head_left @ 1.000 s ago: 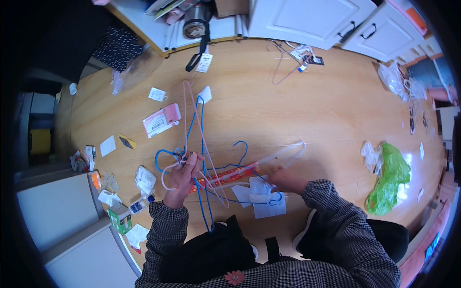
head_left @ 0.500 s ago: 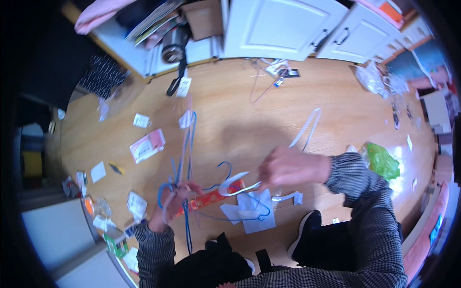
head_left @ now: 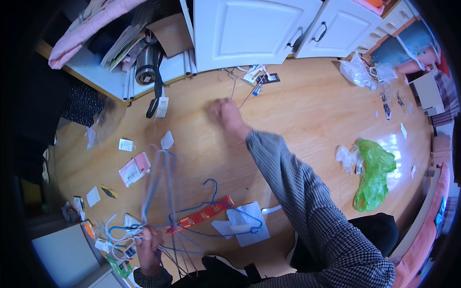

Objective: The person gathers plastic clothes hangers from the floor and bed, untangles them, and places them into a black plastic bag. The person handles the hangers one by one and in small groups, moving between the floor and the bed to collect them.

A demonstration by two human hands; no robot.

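Note:
My left hand (head_left: 150,241) is closed round a bundle of thin clothes hangers (head_left: 165,180) in blue, white and pink. Their hooks stick out to its left, and motion blurs them. My right hand (head_left: 229,116) is stretched far forward over the floor, close to a pink hanger (head_left: 247,100) lying by the cabinet. Blur hides whether its fingers touch that hanger. Between my arms, a single blue hanger (head_left: 212,191) lies on the floor across a red patterned strip (head_left: 204,214) and white papers (head_left: 248,223).
White cabinet doors (head_left: 254,33) and an open shelf with a metal flask (head_left: 145,69) border the far side. A green plastic bag (head_left: 374,175) lies right of my arm. A pink-and-white packet (head_left: 134,169) and scattered tags lie left. My shoe (head_left: 223,264) is near the hangers.
My right hand has moved far forward and left, without the white hanger it held. My left hand has lowered leftward with the bundle, which now shows white hangers. The view has shifted.

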